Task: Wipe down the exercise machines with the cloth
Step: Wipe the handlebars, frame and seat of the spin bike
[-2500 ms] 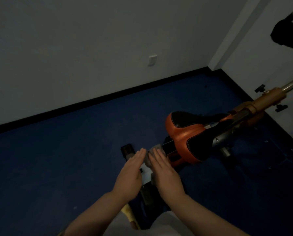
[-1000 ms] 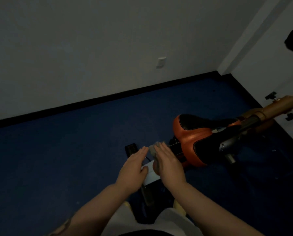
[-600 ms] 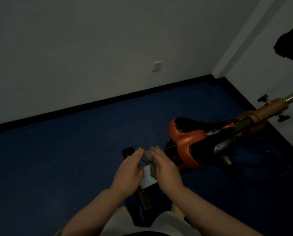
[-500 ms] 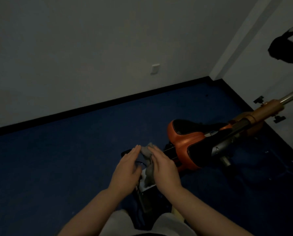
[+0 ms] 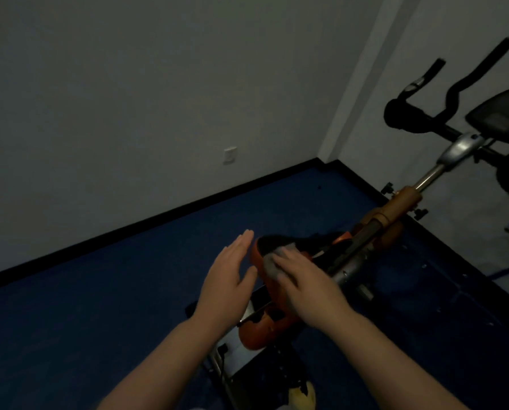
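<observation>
Small grey cloth (image 5: 274, 263) draped over the rear of the orange bike saddle (image 5: 265, 276), pinned flat under the right hand (image 5: 308, 288) with fingers (image 5: 282, 261) stretched out and together; left hand (image 5: 225, 282) hovering just beside, fingers straight, holding nothing. Looks thin, floppy and light, so probably bunches or slides on that smooth padded saddle. Best kept spread under a flat palm, edge pinched if it creeps.

A dark blue carpeted floor (image 5: 99, 315) runs to a black skirting board (image 5: 146, 223) at the foot of the walls. An orange and black exercise bike (image 5: 350, 261) stands on it near the corner, its low frame and base resting on the carpet.
</observation>
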Demonstrator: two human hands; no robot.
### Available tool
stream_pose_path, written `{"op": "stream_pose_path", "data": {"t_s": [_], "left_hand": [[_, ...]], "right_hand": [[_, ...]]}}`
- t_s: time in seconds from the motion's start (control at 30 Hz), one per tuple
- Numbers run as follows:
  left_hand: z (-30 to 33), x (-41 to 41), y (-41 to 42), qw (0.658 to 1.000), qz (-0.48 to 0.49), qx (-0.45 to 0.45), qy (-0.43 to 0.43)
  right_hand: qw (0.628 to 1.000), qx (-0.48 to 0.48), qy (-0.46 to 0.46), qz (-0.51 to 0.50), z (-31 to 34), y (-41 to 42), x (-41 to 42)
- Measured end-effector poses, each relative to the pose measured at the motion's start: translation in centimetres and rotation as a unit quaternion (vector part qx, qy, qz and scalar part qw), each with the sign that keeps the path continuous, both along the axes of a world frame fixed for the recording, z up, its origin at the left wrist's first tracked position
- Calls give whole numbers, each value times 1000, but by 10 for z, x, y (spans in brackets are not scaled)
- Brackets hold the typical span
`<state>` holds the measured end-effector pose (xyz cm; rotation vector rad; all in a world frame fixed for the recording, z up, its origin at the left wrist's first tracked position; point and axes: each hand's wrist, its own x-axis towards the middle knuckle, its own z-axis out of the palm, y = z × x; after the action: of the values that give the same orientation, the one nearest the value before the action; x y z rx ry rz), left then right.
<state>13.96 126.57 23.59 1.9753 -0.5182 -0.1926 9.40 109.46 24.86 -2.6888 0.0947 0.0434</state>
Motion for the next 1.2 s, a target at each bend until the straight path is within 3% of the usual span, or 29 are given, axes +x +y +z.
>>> {"op": "stream_pose_path", "data": {"t_s": [0.07,0.17,0.37,0.5,0.57,0.63,0.7,0.87,1.03,1.2], "left_hand": [[-5,-4,-5,1000,-6,3,9],[-12,-8,-9,999,27,-6,29],[-17,-6,-6,995,75,-26,57],[-21,-6,-2,994,88,-20,65],[-22,-5,-3,995,82,-15,62],[-19,-3,-6,995,77,-18,54],[-15,1,-9,997,67,-20,45],[-13,21,-22,999,13,-4,29],[-12,37,-46,998,-49,41,-2],[-24,49,-64,995,-78,65,8]], "right_hand": [[997,-56,1,53,-22,3,9],[995,-78,8,57,-26,1,34],[983,-140,-14,-116,-39,21,8],[983,-175,-43,26,-38,28,20],[992,-125,-2,5,-32,9,40],[992,-87,16,-95,-33,-2,40],[980,-113,12,-165,-38,9,22],[986,-138,-32,-93,-41,30,-3],[963,-83,68,-246,-35,0,15],[973,-133,44,-185,-39,45,-20]]}}
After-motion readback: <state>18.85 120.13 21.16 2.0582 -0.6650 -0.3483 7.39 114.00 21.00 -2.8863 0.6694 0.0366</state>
